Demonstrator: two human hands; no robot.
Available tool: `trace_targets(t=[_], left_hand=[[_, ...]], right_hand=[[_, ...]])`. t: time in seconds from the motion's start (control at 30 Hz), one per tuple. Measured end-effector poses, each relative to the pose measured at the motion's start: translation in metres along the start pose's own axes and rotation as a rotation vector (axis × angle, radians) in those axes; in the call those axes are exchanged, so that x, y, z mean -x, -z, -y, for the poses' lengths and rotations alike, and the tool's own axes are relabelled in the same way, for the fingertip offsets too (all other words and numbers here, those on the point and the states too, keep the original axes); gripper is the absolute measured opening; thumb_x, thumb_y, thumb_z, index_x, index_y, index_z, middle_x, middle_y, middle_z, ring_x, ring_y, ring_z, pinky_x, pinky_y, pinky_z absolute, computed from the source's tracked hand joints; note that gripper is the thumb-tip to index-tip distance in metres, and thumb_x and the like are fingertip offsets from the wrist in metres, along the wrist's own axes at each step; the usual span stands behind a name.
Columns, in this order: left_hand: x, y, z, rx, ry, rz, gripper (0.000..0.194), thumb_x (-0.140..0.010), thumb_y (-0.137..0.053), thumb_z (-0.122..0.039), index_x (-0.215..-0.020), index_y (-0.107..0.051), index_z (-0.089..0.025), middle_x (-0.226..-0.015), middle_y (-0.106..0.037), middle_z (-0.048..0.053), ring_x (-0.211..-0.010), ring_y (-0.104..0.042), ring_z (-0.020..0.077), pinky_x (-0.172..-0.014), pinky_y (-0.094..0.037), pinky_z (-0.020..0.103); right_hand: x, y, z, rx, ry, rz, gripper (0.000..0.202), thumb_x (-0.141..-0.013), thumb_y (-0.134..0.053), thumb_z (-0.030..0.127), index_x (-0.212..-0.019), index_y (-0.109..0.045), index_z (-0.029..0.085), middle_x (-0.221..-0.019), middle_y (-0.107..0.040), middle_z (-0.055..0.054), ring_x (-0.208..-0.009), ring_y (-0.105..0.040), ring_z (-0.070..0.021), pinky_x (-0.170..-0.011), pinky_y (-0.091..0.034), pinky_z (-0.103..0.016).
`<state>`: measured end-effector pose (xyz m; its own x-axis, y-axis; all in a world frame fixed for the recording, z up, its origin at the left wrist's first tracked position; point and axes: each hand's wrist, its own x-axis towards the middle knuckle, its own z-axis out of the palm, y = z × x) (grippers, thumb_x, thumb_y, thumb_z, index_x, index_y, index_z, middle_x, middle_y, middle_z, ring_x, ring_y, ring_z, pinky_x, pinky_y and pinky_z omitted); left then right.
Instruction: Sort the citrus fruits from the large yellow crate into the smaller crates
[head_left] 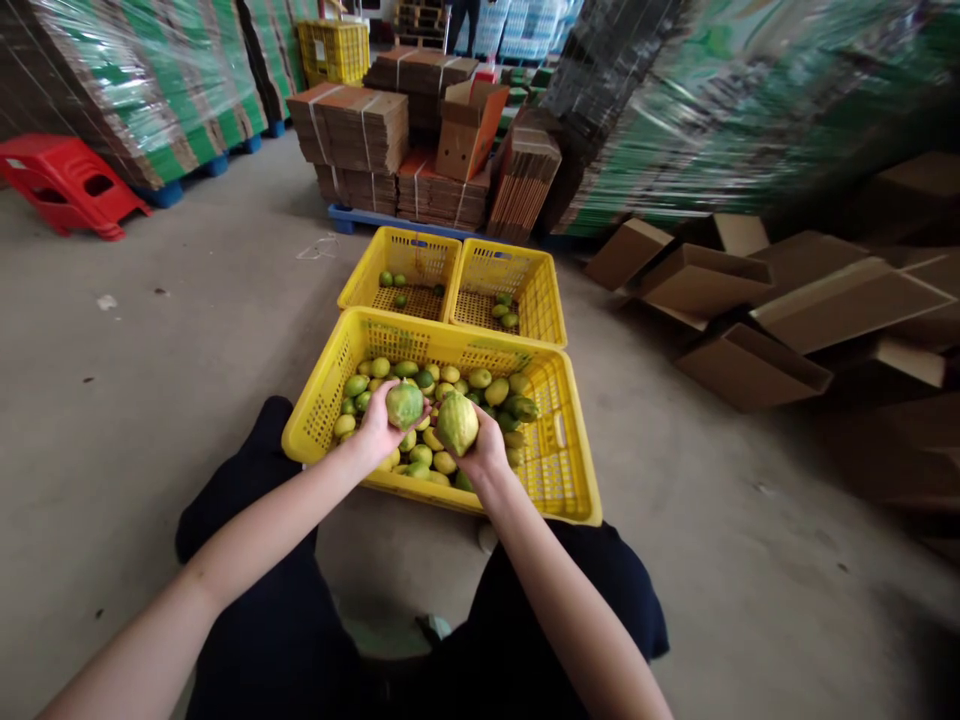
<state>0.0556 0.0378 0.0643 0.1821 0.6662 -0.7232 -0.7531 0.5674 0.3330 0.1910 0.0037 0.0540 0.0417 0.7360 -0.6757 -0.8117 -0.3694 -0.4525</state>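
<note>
My left hand (pixel 377 428) is wrapped round a mostly green lemon (pixel 405 405). Close beside it, my right hand (pixel 487 447) grips a larger yellow-green lemon (pixel 457 423) with a ridged skin. Both hands are over the large yellow crate (pixel 581 455) in front of my knees. Loose yellow and green lemons (pixel 496 391) lie across its bottom, most of them on the left and in the middle. The fingers under each held lemon are partly hidden.
Beyond the large crate stand two smaller yellow crates, a left one (pixel 360 265) and a right one (pixel 553 290), each with a few green lemons. Flattened cartons (pixel 360 125) are stacked behind. Open cardboard boxes (pixel 705 285) pile up at right. A red stool (pixel 71 180) stands at left.
</note>
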Motion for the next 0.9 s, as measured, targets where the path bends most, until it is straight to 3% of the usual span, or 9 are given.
trace_targets(t=[0.17, 0.27, 0.37, 0.5, 0.7, 0.9], left_hand=[[-0.007, 0.004, 0.002, 0.002, 0.091, -0.075, 0.030, -0.100, -0.038, -0.027, -0.109, -0.065, -0.017, -0.079, -0.075, 0.009, -0.070, -0.075, 0.0253, -0.064, -0.063, 0.038], [-0.006, 0.003, 0.002, 0.003, 0.090, -0.046, 0.035, -0.102, -0.034, -0.031, -0.109, -0.065, -0.016, -0.081, -0.076, 0.011, -0.070, -0.075, 0.0257, -0.064, -0.063, 0.039], [-0.002, 0.002, 0.000, 0.017, 0.084, 0.035, 0.031, -0.098, -0.041, -0.030, -0.105, -0.066, -0.014, -0.075, -0.073, 0.010, -0.068, -0.074, 0.0251, -0.065, -0.063, 0.039], [0.001, 0.001, -0.002, 0.032, 0.067, 0.056, 0.024, -0.093, -0.047, -0.030, -0.093, -0.065, -0.014, -0.064, -0.067, 0.006, -0.061, -0.070, 0.0213, -0.066, -0.063, 0.037], [-0.005, 0.003, -0.001, 0.036, -0.006, 0.030, 0.011, -0.091, -0.052, -0.023, -0.084, -0.059, -0.018, -0.062, -0.065, 0.001, -0.054, -0.065, 0.0169, -0.072, -0.063, 0.039], [-0.009, 0.005, -0.001, -0.062, 0.153, -0.020, 0.029, -0.096, -0.039, -0.026, -0.101, -0.064, -0.015, -0.073, -0.072, 0.010, -0.070, -0.073, 0.0281, -0.067, -0.062, 0.045]], right_hand=[[-0.003, 0.004, -0.002, -0.024, 0.058, 0.040, 0.015, -0.088, -0.061, 0.029, -0.078, -0.067, 0.019, -0.062, -0.072, -0.002, -0.050, -0.066, -0.0174, -0.049, -0.058, -0.028], [0.002, 0.001, 0.000, -0.020, 0.072, 0.046, 0.015, -0.087, -0.063, 0.031, -0.079, -0.068, 0.019, -0.062, -0.072, -0.001, -0.051, -0.066, -0.0168, -0.050, -0.058, -0.027], [0.008, -0.003, 0.001, 0.008, 0.055, -0.009, 0.011, -0.084, -0.064, 0.023, -0.075, -0.067, 0.019, -0.059, -0.070, 0.001, -0.048, -0.063, -0.0145, -0.051, -0.059, -0.026], [0.010, -0.005, 0.001, 0.010, 0.056, -0.054, 0.012, -0.083, -0.064, 0.020, -0.071, -0.066, 0.018, -0.055, -0.068, 0.001, -0.046, -0.063, -0.0138, -0.051, -0.059, -0.025], [0.005, -0.003, 0.000, -0.044, 0.064, 0.006, 0.013, -0.084, -0.062, 0.022, -0.074, -0.069, 0.017, -0.056, -0.070, -0.001, -0.052, -0.069, -0.0181, -0.053, -0.060, -0.028], [-0.003, 0.003, -0.003, -0.068, 0.044, 0.036, 0.020, -0.089, -0.059, 0.029, -0.079, -0.071, 0.017, -0.063, -0.074, -0.005, -0.059, -0.073, -0.0208, -0.057, -0.061, -0.031]])
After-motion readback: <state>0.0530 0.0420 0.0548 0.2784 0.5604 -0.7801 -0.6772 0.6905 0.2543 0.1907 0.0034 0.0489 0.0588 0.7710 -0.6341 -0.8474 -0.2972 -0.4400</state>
